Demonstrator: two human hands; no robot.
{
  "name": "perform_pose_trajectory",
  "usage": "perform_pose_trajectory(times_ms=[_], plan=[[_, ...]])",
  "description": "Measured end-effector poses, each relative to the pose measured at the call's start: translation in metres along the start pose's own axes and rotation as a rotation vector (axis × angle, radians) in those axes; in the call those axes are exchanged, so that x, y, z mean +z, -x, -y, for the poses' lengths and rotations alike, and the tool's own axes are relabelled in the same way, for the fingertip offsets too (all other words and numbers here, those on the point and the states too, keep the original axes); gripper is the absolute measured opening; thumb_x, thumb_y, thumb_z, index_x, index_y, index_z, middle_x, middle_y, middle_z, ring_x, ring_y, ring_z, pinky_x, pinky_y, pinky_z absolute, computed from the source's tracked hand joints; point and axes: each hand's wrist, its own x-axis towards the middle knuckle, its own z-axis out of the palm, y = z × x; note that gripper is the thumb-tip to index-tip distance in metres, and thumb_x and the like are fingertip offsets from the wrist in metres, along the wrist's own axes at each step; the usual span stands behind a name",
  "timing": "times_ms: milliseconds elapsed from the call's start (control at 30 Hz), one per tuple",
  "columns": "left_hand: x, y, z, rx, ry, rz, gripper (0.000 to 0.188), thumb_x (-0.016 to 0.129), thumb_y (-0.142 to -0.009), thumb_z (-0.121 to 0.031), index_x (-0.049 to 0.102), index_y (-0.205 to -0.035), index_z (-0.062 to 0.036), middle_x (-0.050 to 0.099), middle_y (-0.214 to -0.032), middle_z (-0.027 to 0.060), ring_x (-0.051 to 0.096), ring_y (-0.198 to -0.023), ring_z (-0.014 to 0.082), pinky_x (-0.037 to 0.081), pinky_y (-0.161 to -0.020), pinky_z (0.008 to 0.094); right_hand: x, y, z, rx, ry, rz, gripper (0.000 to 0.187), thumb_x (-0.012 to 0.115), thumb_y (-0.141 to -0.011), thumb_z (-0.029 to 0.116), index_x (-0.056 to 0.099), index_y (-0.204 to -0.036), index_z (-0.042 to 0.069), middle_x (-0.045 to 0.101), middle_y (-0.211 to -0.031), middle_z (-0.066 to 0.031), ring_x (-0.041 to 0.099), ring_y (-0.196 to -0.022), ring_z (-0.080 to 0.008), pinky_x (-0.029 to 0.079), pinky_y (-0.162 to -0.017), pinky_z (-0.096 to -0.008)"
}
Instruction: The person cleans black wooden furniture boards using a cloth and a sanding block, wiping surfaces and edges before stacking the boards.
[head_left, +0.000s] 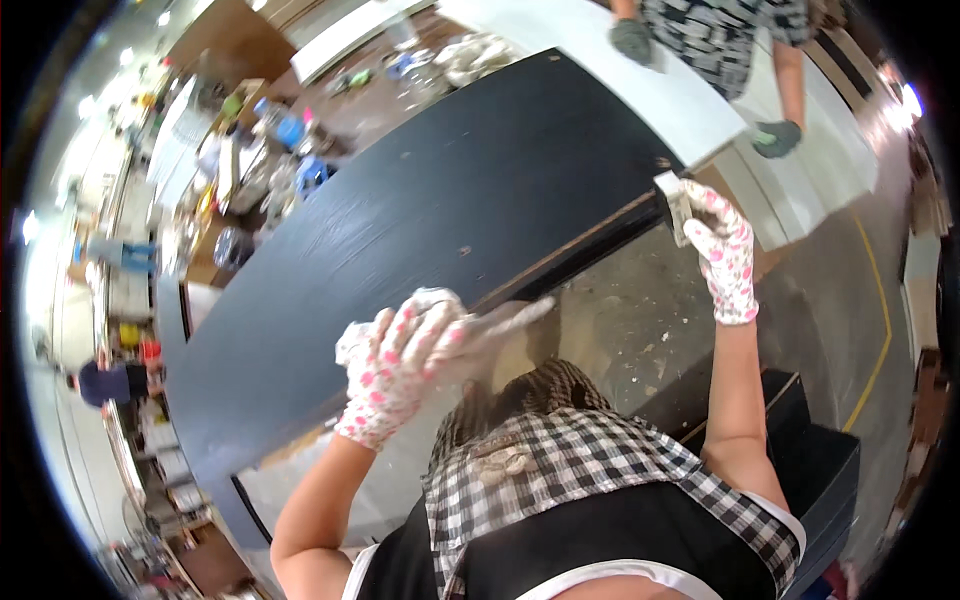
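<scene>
A large dark panel (pixel 480 170) lies in front of me with a raw brown strip along its near edge. My left hand (pixel 385 375), in a white glove with pink spots, is closed on a white cloth (pixel 440 300) over that near edge; a loose end of the cloth trails to the right, blurred. At the panel's right corner, my right hand (pixel 728 255), gloved alike, pinches a small pale block (pixel 678 208) with a white top and a dark side. Whether the block touches the corner, I cannot tell.
Across from me a co-worker's grey-gloved hands (pixel 776 139) are at white panels (pixel 690 90). Bottles, rags and boxes crowd a cluttered surface (pixel 330 130) at the far left. Dark boards (pixel 815 450) stand by my right side. A yellow line (pixel 885 300) crosses the floor.
</scene>
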Motion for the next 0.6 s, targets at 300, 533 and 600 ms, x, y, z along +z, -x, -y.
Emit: perform_pose_trajectory(times_ms=[300, 533, 600], plan=[[0.045, 0.303, 0.047, -0.842, -0.267, -0.079, 0.053, 0.058, -0.084, -0.009, 0.054, -0.137, -0.0107, 0.054, -0.145, 0.0082, 0.048, -0.136, 0.0285, 0.035, -0.114, 0.0479, 0.153, -0.065, 0.011, 0.031, -0.148, 0.464, 0.04, 0.068, -0.087, -0.002, 0.064, -0.127, 0.001, 0.065, -0.129, -0.0098, 0.062, -0.116, -0.0157, 0.048, -0.102, -0.0304], [0.068, 0.394, 0.077, -1.176, -0.082, -0.4, 0.047, 0.058, -0.091, -0.013, 0.055, -0.137, -0.001, 0.057, -0.14, 0.0154, 0.05, -0.133, 0.0328, 0.034, -0.115, 0.0424, 0.202, -0.102, -0.004, -0.012, 0.008, 0.64, 0.038, 0.068, -0.089, 0.004, 0.063, -0.127, 0.0, 0.064, -0.13, -0.0127, 0.06, -0.12, -0.0194, 0.045, -0.105, -0.0329], [0.093, 0.435, 0.083, -1.307, -0.024, -0.515, 0.052, 0.061, -0.093, -0.015, 0.049, -0.141, 0.0007, 0.051, -0.143, 0.0175, 0.049, -0.131, 0.0304, 0.034, -0.114, 0.0389, 0.224, -0.108, 0.0, -0.032, 0.092, 0.675, 0.038, 0.068, -0.09, 0.007, 0.063, -0.127, 0.001, 0.064, -0.131, -0.0127, 0.06, -0.12, -0.0194, 0.045, -0.105, -0.0326]])
